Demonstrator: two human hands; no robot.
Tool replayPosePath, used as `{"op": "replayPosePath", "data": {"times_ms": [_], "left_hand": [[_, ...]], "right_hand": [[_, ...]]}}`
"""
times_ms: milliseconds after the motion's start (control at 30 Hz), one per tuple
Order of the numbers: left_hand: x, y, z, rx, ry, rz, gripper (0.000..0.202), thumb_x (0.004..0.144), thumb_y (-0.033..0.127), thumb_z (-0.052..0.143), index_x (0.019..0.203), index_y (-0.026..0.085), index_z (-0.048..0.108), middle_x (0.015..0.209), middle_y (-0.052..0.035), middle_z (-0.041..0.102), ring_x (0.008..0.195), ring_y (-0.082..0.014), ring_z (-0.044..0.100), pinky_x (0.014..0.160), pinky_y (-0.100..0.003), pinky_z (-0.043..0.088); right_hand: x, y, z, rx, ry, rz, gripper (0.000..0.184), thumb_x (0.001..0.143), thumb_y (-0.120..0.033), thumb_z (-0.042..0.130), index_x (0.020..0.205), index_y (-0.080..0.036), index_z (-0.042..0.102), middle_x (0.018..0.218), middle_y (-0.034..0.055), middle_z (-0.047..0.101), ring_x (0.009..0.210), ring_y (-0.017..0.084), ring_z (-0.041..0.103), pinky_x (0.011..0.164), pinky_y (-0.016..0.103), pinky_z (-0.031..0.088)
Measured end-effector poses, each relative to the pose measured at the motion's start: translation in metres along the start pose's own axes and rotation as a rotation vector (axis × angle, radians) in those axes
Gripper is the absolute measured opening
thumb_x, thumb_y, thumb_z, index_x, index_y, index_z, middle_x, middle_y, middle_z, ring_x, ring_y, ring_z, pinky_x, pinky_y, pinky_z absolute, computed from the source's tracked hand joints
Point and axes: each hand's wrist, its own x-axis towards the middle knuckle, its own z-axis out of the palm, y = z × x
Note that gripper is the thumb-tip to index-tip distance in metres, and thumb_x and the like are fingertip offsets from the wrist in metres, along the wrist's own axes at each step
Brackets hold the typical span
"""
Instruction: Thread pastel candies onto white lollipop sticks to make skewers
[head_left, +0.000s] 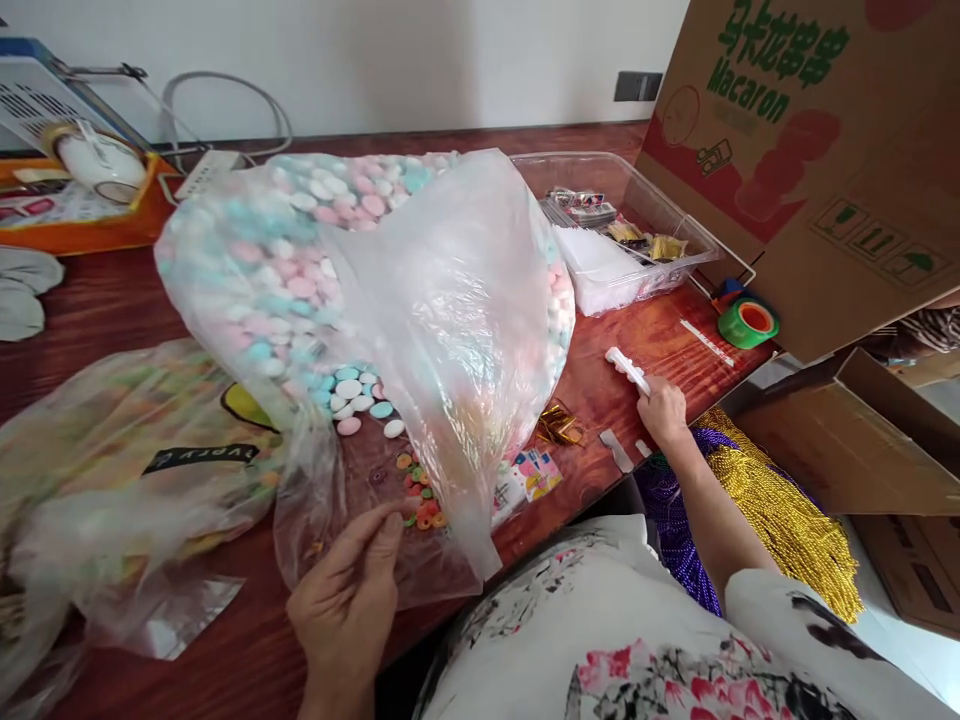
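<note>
My left hand [351, 590] is near the table's front edge, its fingers pinched on the rim of a big clear plastic bag [450, 300] full of pink, blue and white candies [300, 250]. Some candies [360, 400] and small coloured rings [420, 500] have spilled onto the wooden table [97, 310] under the bag's mouth. To the right, my right hand [661, 410] is closed on a small white plastic strip [627, 368] resting on the table.
A clear tray [679, 240] with small packets stands at the back right, beside a large Macaron cardboard box [817, 160] and a green tape roll [748, 322]. Another filled plastic bag [135, 450] lies left. Gold and purple bead strands [780, 500] hang below the table's right edge.
</note>
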Motion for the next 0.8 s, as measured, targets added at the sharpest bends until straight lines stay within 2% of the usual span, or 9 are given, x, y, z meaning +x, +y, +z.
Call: {"op": "replayPosePath", "data": {"times_ms": [67,167,267,333,367,467,600,700,800], "left_hand": [[-0.008,-0.005,0.001,-0.011,-0.074,0.016,0.024,0.088,0.040,0.068,0.102,0.022,0.076,0.101,-0.0008,0.077,0.091,-0.0184,0.072,0.100,-0.033,0.055],[-0.012,0.001,0.007,-0.041,-0.230,0.092,0.029,0.095,0.034,0.057,0.119,0.024,0.070,0.119,-0.0031,0.074,0.108,-0.0201,0.070,0.106,-0.037,0.053],[-0.007,0.014,0.027,-0.060,-0.416,0.405,0.039,0.096,0.025,0.053,0.134,0.029,0.060,0.135,-0.0047,0.066,0.122,-0.0231,0.064,0.110,-0.042,0.051],[-0.004,0.026,0.049,-0.056,-0.509,0.637,0.044,0.096,0.021,0.053,0.139,0.030,0.055,0.140,-0.0058,0.062,0.126,-0.0240,0.061,0.110,-0.041,0.051],[-0.004,0.032,0.061,-0.039,-0.549,0.692,0.046,0.096,0.020,0.052,0.141,0.029,0.053,0.140,-0.0068,0.062,0.128,-0.0237,0.060,0.111,-0.041,0.051],[-0.011,0.045,0.097,0.042,-0.674,0.743,0.042,0.099,0.023,0.048,0.141,0.023,0.051,0.142,-0.0100,0.059,0.133,-0.0220,0.055,0.113,-0.039,0.049],[-0.020,0.040,0.128,0.221,-0.801,0.710,0.036,0.099,0.026,0.049,0.135,0.020,0.054,0.144,-0.0127,0.056,0.136,-0.0247,0.052,0.115,-0.044,0.045],[-0.024,0.033,0.132,0.261,-0.814,0.688,0.034,0.097,0.026,0.052,0.129,0.017,0.055,0.142,-0.0155,0.055,0.137,-0.0273,0.051,0.115,-0.046,0.044],[-0.027,0.032,0.121,0.230,-0.774,0.690,0.028,0.098,0.025,0.049,0.122,0.014,0.058,0.139,-0.0176,0.057,0.135,-0.0261,0.052,0.115,-0.042,0.045]], "right_hand": [[0.000,0.005,0.005,0.010,0.016,0.004,0.025,0.084,-0.029,0.053,0.076,-0.016,0.072,0.075,0.0123,0.072,0.074,0.024,0.064,0.073,0.033,0.044],[-0.007,0.009,0.003,0.043,0.065,0.023,0.036,0.090,-0.040,0.050,0.083,-0.014,0.074,0.078,0.0128,0.074,0.078,0.026,0.067,0.076,0.036,0.048],[-0.023,0.005,-0.006,0.201,0.222,0.013,0.044,0.094,-0.046,0.046,0.101,-0.012,0.073,0.101,0.0141,0.076,0.097,0.027,0.069,0.088,0.039,0.052],[-0.038,-0.002,-0.008,0.460,0.347,-0.037,0.041,0.095,-0.046,0.048,0.106,-0.014,0.071,0.109,0.0122,0.075,0.105,0.025,0.069,0.096,0.041,0.051],[-0.046,-0.007,-0.008,0.604,0.377,-0.062,0.038,0.095,-0.045,0.050,0.106,-0.015,0.071,0.109,0.0109,0.075,0.105,0.024,0.069,0.099,0.043,0.051],[-0.070,-0.015,0.001,0.834,0.223,-0.070,0.029,0.093,-0.042,0.057,0.105,-0.019,0.071,0.105,0.0077,0.076,0.098,0.022,0.071,0.098,0.044,0.052],[-0.083,-0.009,0.014,0.764,-0.051,-0.029,0.029,0.087,-0.044,0.066,0.098,-0.018,0.074,0.096,0.0066,0.076,0.089,0.020,0.070,0.090,0.040,0.055],[-0.079,-0.006,0.018,0.786,-0.098,0.010,0.036,0.086,-0.047,0.067,0.104,-0.017,0.072,0.087,0.0050,0.074,0.074,0.016,0.065,0.072,0.032,0.055],[-0.078,-0.008,0.017,0.870,-0.161,0.038,0.045,0.088,-0.047,0.064,0.122,-0.018,0.065,0.073,-0.0003,0.066,0.055,0.010,0.053,0.055,0.025,0.047]]}}
